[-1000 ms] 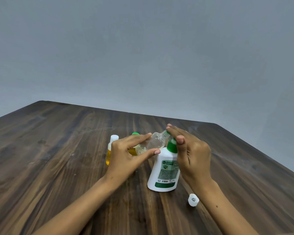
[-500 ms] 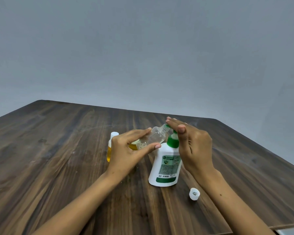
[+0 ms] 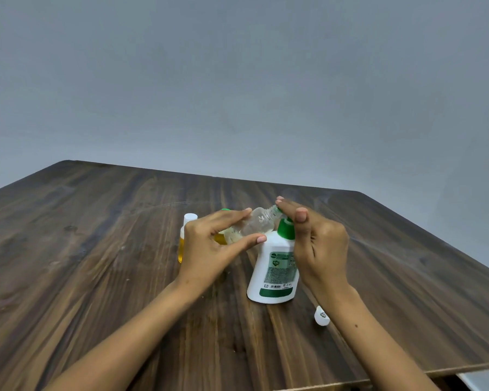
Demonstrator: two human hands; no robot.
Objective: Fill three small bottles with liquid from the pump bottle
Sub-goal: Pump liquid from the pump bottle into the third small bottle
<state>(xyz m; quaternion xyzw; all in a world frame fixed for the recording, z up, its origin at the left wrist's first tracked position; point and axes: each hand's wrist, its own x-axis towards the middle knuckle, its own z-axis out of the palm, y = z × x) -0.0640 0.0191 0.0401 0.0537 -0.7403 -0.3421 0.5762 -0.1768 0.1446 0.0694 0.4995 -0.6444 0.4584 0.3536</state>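
A white pump bottle [image 3: 275, 266] with a green collar stands on the wooden table [image 3: 96, 263]. My right hand [image 3: 316, 244] rests on its pump head, with straight fingers over the top. My left hand [image 3: 209, 244] holds a small clear bottle [image 3: 256, 225] between thumb and fingers, tilted, its open neck at the pump spout. A little pale liquid lies in its lower end. Behind my left hand stands a small bottle of yellow liquid with a white cap [image 3: 187, 232]. Another small bottle with a green cap [image 3: 224, 210] is mostly hidden.
A loose white cap [image 3: 321, 316] lies on the table to the right of the pump bottle, by my right forearm. The table's near right edge [image 3: 463, 366] runs close to my right arm. A grey wall rises behind the table.
The pump head has risen a little under my right hand compared with a second ago. The small clear bottle stays at the spout; the view has shifted slightly.
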